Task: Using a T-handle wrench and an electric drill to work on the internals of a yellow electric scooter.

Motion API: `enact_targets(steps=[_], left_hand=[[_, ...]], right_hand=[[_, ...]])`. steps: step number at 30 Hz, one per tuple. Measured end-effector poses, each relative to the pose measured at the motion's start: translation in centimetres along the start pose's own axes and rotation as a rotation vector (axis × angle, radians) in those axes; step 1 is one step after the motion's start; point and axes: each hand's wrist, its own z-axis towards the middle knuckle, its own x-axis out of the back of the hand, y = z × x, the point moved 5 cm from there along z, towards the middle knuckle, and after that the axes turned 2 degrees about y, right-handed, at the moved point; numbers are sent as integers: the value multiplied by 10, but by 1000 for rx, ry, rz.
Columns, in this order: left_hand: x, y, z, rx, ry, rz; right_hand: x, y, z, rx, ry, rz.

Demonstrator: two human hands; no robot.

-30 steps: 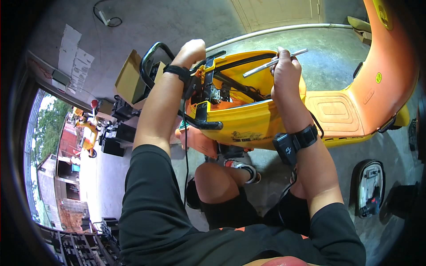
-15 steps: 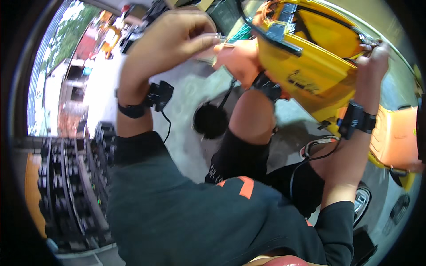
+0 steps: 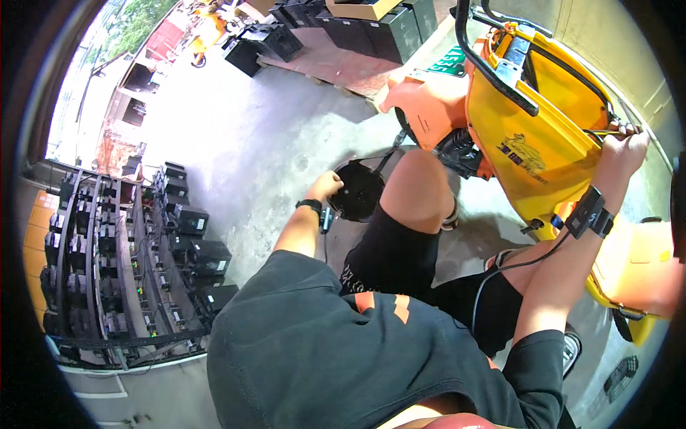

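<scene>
A yellow-and-orange scooter stands at the upper right, its yellow body open at the top with a black grab rail along it. My right hand is at the far edge of this opening, fingers closed around a thin, partly yellow piece too small to name. My left hand is lowered to the rim of a round black container on the floor by my knee. Its fingers are curled together; whatever they hold, if anything, is hidden. Small pale specks show inside the container.
A rack of black battery-like blocks stands at the left. More black boxes sit at the back, near an open cardboard box. An orange-and-yellow part is at the right edge. A cabled device is strapped to my right wrist.
My left hand has come down from beside the orange rear of the scooter to the black container. My right hand stays at the yellow body. My view has shifted.
</scene>
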Motion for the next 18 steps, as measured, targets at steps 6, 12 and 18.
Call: enact_targets(steps=[6,12,18], left_hand=[[145,136,-31,-149,317,-450],[196,377,-176,-974,82,-722],[118,524,-231,-1198,70,-433]], right_hand=[[-8,-5,-15,12,41,17],[-15,-10,-32,57,80,81],[-31,-17,-53,194,88,152]])
